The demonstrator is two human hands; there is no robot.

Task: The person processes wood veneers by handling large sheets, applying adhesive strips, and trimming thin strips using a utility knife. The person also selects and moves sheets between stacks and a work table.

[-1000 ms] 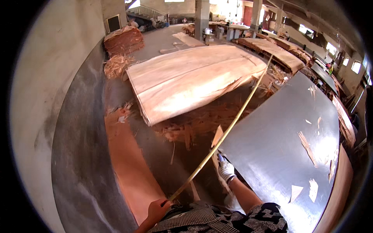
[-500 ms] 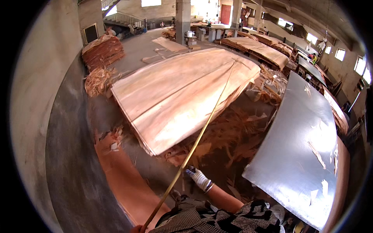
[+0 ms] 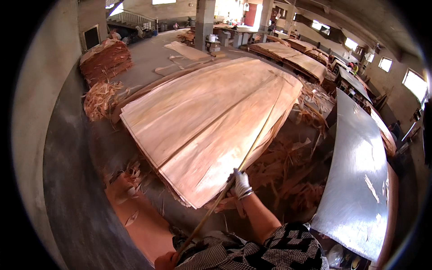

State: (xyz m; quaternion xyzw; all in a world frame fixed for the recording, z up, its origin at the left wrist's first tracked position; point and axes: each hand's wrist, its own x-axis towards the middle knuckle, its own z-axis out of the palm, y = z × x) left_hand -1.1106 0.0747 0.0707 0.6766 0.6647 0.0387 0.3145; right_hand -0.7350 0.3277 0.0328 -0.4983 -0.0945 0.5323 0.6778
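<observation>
My right hand (image 3: 241, 183), in a white glove with dark fingertips, is closed around the middle of a long thin wooden stick (image 3: 254, 144). At the lower edge, my left hand (image 3: 167, 260) shows only in part, closed at the near end of the stick. The stick slants away from me, its far part over a large stack of pale, pinkish wood veneer sheets (image 3: 193, 126). Dark creases run along the top sheet, and the stack's near corner lies just left of my right hand. Whether the stick's tip touches the top sheet I cannot tell.
A shiny metal-topped table (image 3: 355, 180) stands at the right. Veneer scraps (image 3: 288, 173) litter the floor beside the stack. A reddish sheet (image 3: 139, 225) lies at the lower left, along the wall (image 3: 67, 180). More veneer piles (image 3: 108, 60) and a pillar (image 3: 204, 24) stand farther off.
My right hand has moved up and forward and now grips the stick, where before it was beside it. The stack appears closer, and the view has shifted slightly.
</observation>
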